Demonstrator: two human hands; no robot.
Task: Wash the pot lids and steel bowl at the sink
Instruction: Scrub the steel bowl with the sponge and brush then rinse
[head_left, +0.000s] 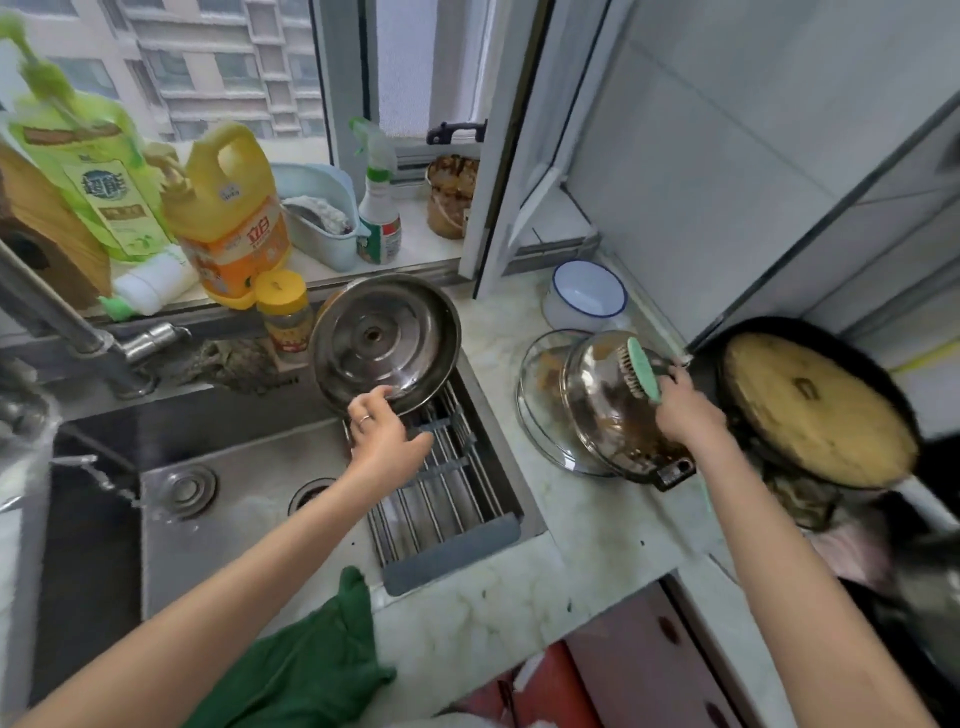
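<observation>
Stainless steel forms the sink (234, 467), which fills the left and middle of the view and is sunk into a pale marbled table (571, 545). A roll-up drying rack (441, 493) of metal bars spans the sink's right end. At the far right of the table sits a black pan (883, 395) covered by a round yellowish lid (810, 405).

The steel lid (384, 343) stands tilted on its edge at the far right corner of the sink, resting on the rack, its ringed underside facing the camera. To its right, on the table, lies a clear glass lid (535, 415), and a second, brown-smeared glass lid (608, 415) leans on it, tilted up toward the pan.

A green cloth (311, 660) hangs over the sink's near edge. On the windowsill at the far left stand a green detergent pouch (93, 171), a yellow-orange detergent jug (228, 218) and a spray bottle (379, 208). A white enamel bowl (584, 296) with a blue rim sits on the table's far side.

The left hand (384, 431) reaches over the rack, its fingers curled onto the steel lid's near rim, a ring showing on one of them. The right hand (685, 410) has its fingers clenched round the handle of a green scrub brush (641, 369), whose bristles meet the smeared glass lid.
</observation>
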